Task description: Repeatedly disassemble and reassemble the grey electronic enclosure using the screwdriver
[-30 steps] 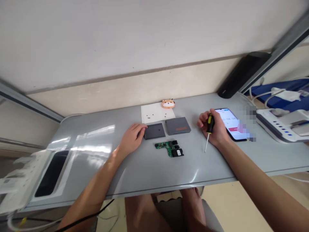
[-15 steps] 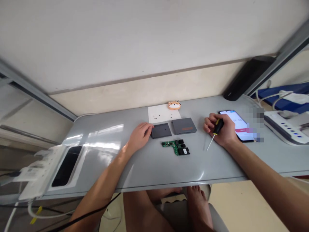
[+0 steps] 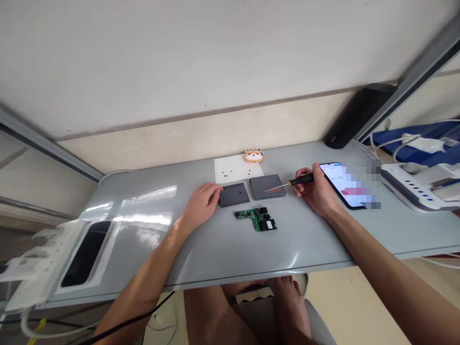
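My right hand point(image 3: 313, 189) is wrapped round the black and yellow handle of a screwdriver point(image 3: 302, 179). The shaft points left, and its tip shows over the grey metal case point(image 3: 268, 186). At the left, my left hand point(image 3: 201, 203) has its fingers closed at the upper left corner of a flat dark grey cover point(image 3: 234, 195), which lies beside the case. In front of both parts lies a green circuit board point(image 3: 256, 219) with black connectors. Several tiny dark screws point(image 3: 225, 173) rest on a white sheet of paper point(image 3: 237, 165) behind the cover.
An orange animal-face earphone case point(image 3: 253, 155) sits on the paper's back edge. A lit phone point(image 3: 336, 179) lies by my right hand, near a power strip point(image 3: 417, 187). A black cylinder point(image 3: 354, 115) leans at the back right. Another phone point(image 3: 86, 254) is far left.
My right hand has turned the screwdriver from pointing down toward the table to pointing left over the grey case. My left hand stays at the cover. The view has shifted slightly.
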